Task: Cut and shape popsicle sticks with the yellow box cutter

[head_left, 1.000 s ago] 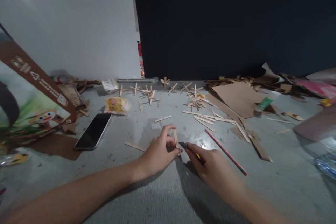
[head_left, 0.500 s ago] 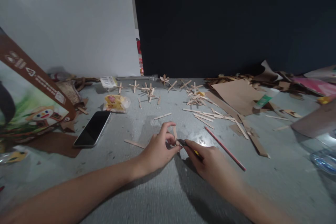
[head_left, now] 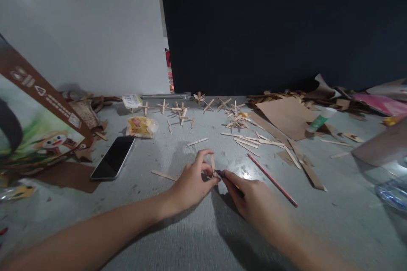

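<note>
- Change: minimal over the last second; the slim black-and-yellow cutter knife (head_left: 220, 173) remains at the lower part of the flat, pale wooden stick (head_left: 213, 163), so blade work appears ongoing
- Left hand (head_left: 192, 181): fingers and thumb pinch the stick, near-upright, above the scuffed grey tabletop (head_left: 178, 237)
- Right hand (head_left: 254, 194): fingers closed around the knife
- Beyond: loose, thin wooden sticks (head_left: 246, 141)

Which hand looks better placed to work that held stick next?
Probably the right hand: it holds the dark tool, its tip at the wooden stick. The left hand holds that stick.
</note>
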A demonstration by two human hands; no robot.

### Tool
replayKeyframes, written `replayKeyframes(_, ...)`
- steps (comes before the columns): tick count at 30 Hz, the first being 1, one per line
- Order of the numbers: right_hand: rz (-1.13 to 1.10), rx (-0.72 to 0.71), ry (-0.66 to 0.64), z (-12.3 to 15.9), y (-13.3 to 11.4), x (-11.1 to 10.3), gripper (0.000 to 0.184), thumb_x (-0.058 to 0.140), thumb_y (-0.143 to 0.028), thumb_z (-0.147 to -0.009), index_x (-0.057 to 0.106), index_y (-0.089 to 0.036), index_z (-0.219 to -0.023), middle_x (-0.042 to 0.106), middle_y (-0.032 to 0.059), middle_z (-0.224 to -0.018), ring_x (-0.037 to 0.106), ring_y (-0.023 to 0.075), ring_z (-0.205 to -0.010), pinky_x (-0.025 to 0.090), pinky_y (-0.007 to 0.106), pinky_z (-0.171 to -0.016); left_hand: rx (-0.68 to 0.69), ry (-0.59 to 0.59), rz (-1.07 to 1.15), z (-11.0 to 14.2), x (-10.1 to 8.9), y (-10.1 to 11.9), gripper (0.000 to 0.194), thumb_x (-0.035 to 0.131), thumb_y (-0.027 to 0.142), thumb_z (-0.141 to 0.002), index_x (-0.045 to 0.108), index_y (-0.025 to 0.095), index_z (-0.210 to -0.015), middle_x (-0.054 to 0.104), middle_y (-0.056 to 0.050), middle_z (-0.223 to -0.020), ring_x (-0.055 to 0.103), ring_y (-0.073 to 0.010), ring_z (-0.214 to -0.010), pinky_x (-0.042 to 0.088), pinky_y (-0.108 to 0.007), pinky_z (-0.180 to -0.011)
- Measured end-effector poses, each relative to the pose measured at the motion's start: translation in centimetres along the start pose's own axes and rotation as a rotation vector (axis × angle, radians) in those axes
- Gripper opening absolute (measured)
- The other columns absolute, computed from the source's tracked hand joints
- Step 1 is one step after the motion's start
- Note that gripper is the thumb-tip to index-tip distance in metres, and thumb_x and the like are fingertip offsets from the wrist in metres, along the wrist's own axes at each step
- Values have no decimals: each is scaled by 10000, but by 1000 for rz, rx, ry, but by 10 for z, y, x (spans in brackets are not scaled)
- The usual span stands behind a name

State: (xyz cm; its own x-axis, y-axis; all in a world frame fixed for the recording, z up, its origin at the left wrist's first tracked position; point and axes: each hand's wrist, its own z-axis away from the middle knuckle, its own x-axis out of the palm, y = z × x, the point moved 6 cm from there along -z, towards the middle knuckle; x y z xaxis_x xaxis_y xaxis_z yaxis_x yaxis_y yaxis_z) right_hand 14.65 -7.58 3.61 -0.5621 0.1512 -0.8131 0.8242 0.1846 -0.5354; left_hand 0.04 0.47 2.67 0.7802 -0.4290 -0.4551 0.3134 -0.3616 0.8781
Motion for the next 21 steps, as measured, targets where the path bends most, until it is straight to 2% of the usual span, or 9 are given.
replayKeyframes(5, 56, -30, -20, 3, -1, 6, 326, 435, -288, -1088, 750, -216, -1131, 796, 88, -741, 703, 200, -530, 265, 288, -517, 22, -11, -1, -1, 1, -2, 505, 692, 110, -881, 593, 253, -1356, 743, 33, -821, 723, -178, -815, 534, -297, -820)
replayKeyframes(8, 159, -59, -14, 4, -3, 10, 315, 442, -244, -1076, 737, -211, -1182, 789, 87, -729, 689, 209, -509, 197, 311, -515, 26, -27, -29, 0, 2, -3, 538, 655, 109, -898, 592, 251, -1413, 729, 38, -794, 701, -169, -773, 528, -284, -788)
replayKeyframes(11, 170, -28, -26, 3, -4, 11, 300, 447, -232, -1070, 732, -209, -1161, 786, 86, -726, 676, 207, -502, 183, 314, -511, 28, -18, -58, 0, 2, -4, 578, 642, 109, -896, 579, 239, -1455, 723, 39, -778, 679, -161, -730, 518, -280, -762)
replayKeyframes(17, -16, 24, -67, -4, -8, 7, 310, 429, -256, -1063, 731, -202, -1018, 748, 75, -699, 575, 159, -490, 257, 294, -523, 16, -23, -48, 0, 2, -6, 616, 662, 116, -882, 570, 243, -1478, 707, 48, -765, 656, -159, -707, 501, -278, -751)
replayKeyframes(21, -249, 49, -73, -9, -7, 4, 328, 437, -326, -1033, 687, -195, -865, 607, 12, -590, 450, 133, -485, 283, 267, -503, 15, -25, -34, -1, 1, -4, 626, 685, 143, -889, 569, 233, -1497, 673, 58, -722, 614, -152, -671, 481, -271, -721)
